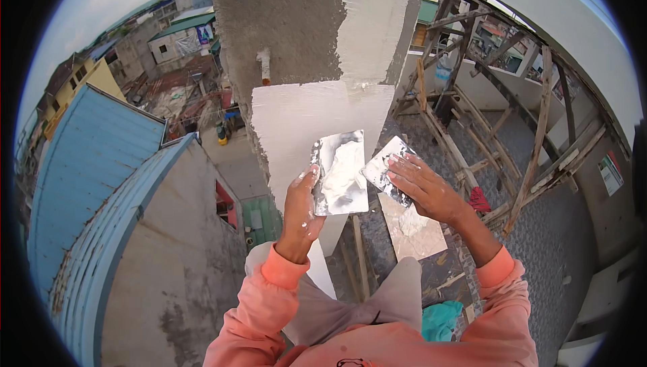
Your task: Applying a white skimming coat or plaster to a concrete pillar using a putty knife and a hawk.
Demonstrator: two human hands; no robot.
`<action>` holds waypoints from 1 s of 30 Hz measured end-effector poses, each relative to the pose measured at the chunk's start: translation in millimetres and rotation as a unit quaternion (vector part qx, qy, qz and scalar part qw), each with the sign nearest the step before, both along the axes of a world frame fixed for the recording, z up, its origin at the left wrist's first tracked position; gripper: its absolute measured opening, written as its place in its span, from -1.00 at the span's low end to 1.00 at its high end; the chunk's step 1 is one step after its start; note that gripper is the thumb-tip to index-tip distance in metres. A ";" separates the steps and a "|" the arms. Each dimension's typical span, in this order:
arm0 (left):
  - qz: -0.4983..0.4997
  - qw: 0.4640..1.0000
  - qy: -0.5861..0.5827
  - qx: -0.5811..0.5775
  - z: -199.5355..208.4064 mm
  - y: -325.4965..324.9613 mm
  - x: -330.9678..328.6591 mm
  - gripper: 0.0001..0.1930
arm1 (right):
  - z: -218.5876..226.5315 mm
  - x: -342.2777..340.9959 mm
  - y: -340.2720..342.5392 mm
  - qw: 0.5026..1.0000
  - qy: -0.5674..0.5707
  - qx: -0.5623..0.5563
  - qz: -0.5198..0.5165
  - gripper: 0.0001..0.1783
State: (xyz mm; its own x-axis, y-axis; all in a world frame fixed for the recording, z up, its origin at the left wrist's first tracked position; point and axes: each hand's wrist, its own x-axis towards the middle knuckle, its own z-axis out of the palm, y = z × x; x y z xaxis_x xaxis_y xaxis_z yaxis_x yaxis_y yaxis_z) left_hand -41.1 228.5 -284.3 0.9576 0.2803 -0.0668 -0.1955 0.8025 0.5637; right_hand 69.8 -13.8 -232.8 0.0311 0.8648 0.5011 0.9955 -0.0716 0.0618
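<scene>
My left hand [300,208] is closed on the edge of a flat metal putty blade [356,204], its face loaded with a thick smear of white putty [340,168]. My right hand [426,188] grips a second smeared putty blade [385,156], fingers laid across its face. One corner of this blade comes close to the first blade's right edge; whether they touch I cannot tell. Beyond both hands stands a cement pillar [283,20], grey at the upper left. White coating [290,117] covers its lower part and a strip at the upper right. A short pipe stub [265,67] sticks out of it.
Below the right hand lies a board [431,242] with white putty on it. Wooden scaffolding [539,117] stands at the right. A green-blue plastic bag [441,320] lies beside my leg. On the left, a blue metal roof [94,144] and houses lie below.
</scene>
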 end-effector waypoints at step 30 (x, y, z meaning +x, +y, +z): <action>-0.103 0.994 0.034 -0.003 16.4 19.5 26.9 -0.60 | 152.5 50.1 13.4 0.915 0.308 0.214 -0.152 -0.66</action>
